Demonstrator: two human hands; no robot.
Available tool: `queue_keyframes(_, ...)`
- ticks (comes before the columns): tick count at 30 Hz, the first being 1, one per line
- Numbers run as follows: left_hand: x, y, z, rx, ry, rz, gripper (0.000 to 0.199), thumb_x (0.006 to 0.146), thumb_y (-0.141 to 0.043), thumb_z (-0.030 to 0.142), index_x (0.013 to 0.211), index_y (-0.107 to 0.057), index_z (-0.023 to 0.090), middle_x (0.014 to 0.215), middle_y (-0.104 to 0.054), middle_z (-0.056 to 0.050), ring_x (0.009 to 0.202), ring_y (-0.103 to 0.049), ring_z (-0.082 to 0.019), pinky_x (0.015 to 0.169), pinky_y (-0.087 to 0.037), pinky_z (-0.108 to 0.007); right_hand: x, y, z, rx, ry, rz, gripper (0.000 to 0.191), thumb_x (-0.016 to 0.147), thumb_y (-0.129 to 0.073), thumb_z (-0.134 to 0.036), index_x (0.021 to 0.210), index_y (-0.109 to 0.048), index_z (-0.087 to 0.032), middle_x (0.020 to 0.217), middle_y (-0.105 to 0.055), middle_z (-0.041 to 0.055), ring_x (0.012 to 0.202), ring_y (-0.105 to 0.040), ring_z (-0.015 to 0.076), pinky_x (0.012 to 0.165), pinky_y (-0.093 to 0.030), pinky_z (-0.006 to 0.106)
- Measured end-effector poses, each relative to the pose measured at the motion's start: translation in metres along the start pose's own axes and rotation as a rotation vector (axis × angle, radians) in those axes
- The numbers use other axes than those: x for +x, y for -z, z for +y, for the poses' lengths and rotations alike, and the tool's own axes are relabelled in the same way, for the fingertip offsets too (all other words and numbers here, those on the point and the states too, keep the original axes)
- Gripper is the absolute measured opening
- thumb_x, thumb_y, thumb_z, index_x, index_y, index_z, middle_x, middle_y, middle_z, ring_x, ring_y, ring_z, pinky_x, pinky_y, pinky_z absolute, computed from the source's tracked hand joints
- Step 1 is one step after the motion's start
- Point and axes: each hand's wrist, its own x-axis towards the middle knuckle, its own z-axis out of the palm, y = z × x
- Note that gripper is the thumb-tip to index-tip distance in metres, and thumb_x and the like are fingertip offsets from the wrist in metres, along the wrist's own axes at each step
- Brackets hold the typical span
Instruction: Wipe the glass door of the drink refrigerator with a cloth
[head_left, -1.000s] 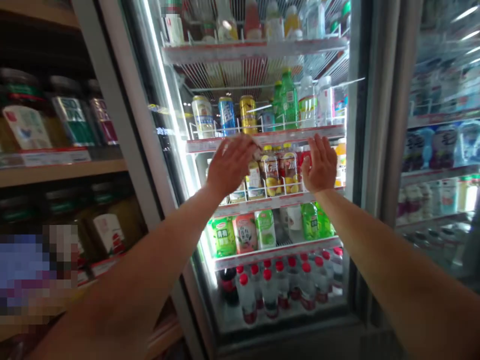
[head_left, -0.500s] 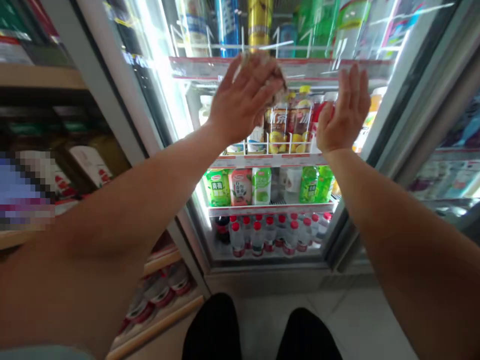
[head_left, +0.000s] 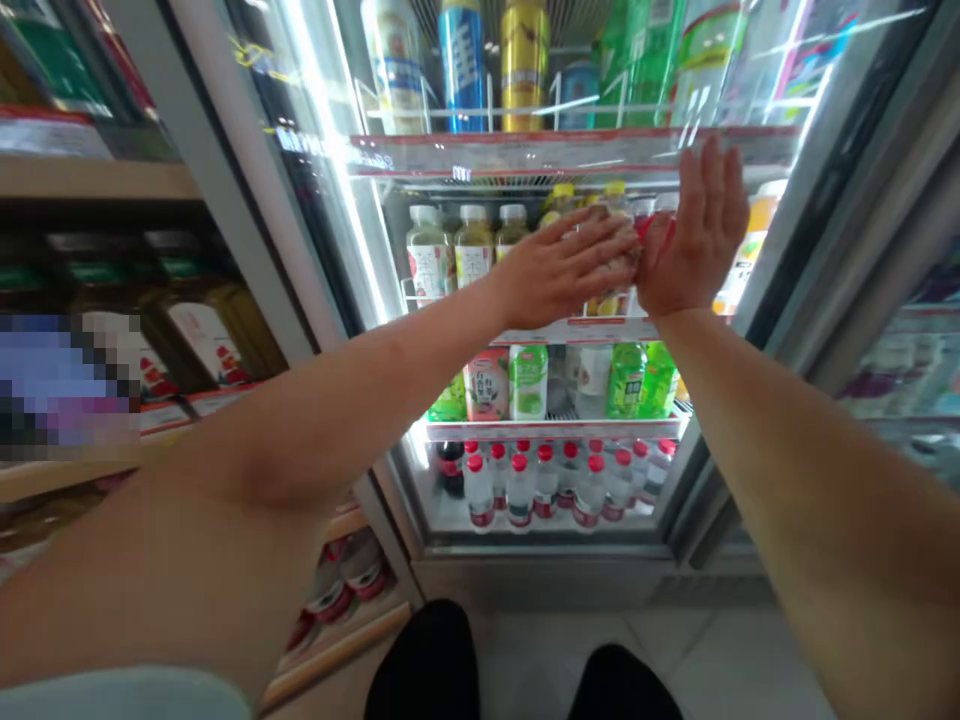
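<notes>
My left hand (head_left: 559, 272) reaches across the glass front of a lit drinks cooler, its fingers laid over a crumpled, thin pale-brown cloth (head_left: 624, 250) that shows only partly past the fingertips. Its tips come up close to the thumb side of my right hand (head_left: 694, 240). That right hand is raised flat with fingers up, palm toward the glass, with nothing seen in it. Behind both hands is the middle shelf, where bottles with white caps (head_left: 473, 240) and yellow-capped bottles (head_left: 615, 195) stand, some covered by my left hand.
Cans (head_left: 461, 65) and green bottles stand on the top shelf. Lower down are green and pink cartons (head_left: 487, 384) and several red-capped water bottles (head_left: 519, 492). A wooden shelf (head_left: 97, 180) of bottles is at the left; a metal door frame (head_left: 814, 215) rises at the right.
My left hand has moved right and down with the cloth, from near the upper shelf edge to beside my right hand. The right hand stays nearly in place. The view has shifted slightly.
</notes>
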Motion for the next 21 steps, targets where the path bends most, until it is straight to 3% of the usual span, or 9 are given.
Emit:
queue_keyframes(3,-0.013,0.019,-0.031,0.034,0.108,0.051,0.053,0.103,-0.039,0.028,0.156,-0.036,0.029,0.169,-0.026,0.005,0.158,-0.013,-0.019,0.131,-0.004,-0.052,-0.001,-0.002,0.003,-0.015,0.007,0.019,0.058,0.105,-0.028,-0.034,0.159,-0.033,-0.014,0.167,-0.031,0.0074,0.156,-0.02,0.0282,0.126,-0.015,0.054)
queue_keyframes(7,-0.046,0.041,-0.076,0.176,0.519,0.258,0.065,0.095,-0.053,0.021,0.157,-0.034,0.02,0.169,-0.026,-0.001,0.158,-0.015,-0.021,0.131,-0.006,-0.053,-0.001,-0.003,0.004,-0.002,0.026,0.002,0.059,0.105,-0.027,-0.036,0.162,-0.025,-0.022,0.167,-0.031,0.0028,0.158,-0.014,0.0288,0.124,-0.012,0.058)
queue_keyframes(9,-0.062,0.04,-0.085,0.256,0.701,0.343,0.067,0.093,-0.054,0.014,0.157,-0.032,0.015,0.17,-0.024,-0.001,0.157,-0.012,-0.018,0.132,-0.009,-0.047,-0.001,-0.001,0.002,0.005,0.016,-0.004,0.059,0.104,-0.028,-0.035,0.162,-0.026,-0.021,0.167,-0.031,0.0034,0.158,-0.014,0.0288,0.125,-0.012,0.058)
queue_keyframes(11,-0.072,0.033,-0.079,0.271,0.794,0.348,0.066,0.094,-0.051,0.013,0.156,-0.031,0.015,0.17,-0.022,0.001,0.158,-0.008,-0.016,0.133,-0.008,-0.043,0.0,0.001,0.0,-0.006,-0.005,-0.006,0.059,0.103,-0.03,-0.032,0.16,-0.031,-0.016,0.167,-0.032,0.007,0.157,-0.017,0.0285,0.125,-0.014,0.057)
queue_keyframes(13,-0.076,0.026,-0.063,0.218,0.72,0.275,0.063,0.096,-0.048,0.018,0.156,-0.033,0.017,0.171,-0.02,0.003,0.159,-0.004,-0.017,0.134,-0.007,-0.044,0.0,0.003,-0.003,-0.024,-0.022,-0.008,0.059,0.102,-0.032,-0.03,0.157,-0.035,-0.01,0.166,-0.032,0.0102,0.157,-0.02,0.0282,0.126,-0.017,0.055)
queue_keyframes(17,-0.075,0.027,-0.044,0.008,0.316,0.02,0.056,0.096,-0.05,0.034,0.151,-0.042,0.029,0.166,-0.03,0.01,0.158,-0.012,-0.018,0.133,-0.006,-0.05,0.0,0.003,-0.004,-0.009,-0.03,-0.014,0.06,0.103,-0.031,-0.033,0.16,-0.032,-0.016,0.168,-0.029,0.0045,0.157,-0.018,0.0293,0.126,-0.016,0.056)
queue_keyframes(19,-0.076,0.035,-0.052,-0.011,0.288,0.007,0.057,0.095,-0.052,0.037,0.151,-0.041,0.032,0.165,-0.03,0.012,0.158,-0.017,-0.018,0.133,-0.003,-0.053,-0.001,0.002,-0.003,0.008,-0.026,-0.007,0.06,0.103,-0.03,-0.035,0.161,-0.03,-0.019,0.168,-0.028,0.0023,0.157,-0.017,0.0301,0.125,-0.015,0.058)
queue_keyframes(21,-0.081,0.044,-0.067,0.076,0.417,0.139,0.06,0.096,-0.05,0.033,0.155,-0.037,0.03,0.167,-0.026,0.009,0.158,-0.016,-0.019,0.132,-0.003,-0.055,-0.001,0.002,-0.004,0.002,-0.021,0.01,0.059,0.103,-0.031,-0.033,0.159,-0.033,-0.015,0.168,-0.029,0.0058,0.157,-0.019,0.0293,0.125,-0.017,0.057)
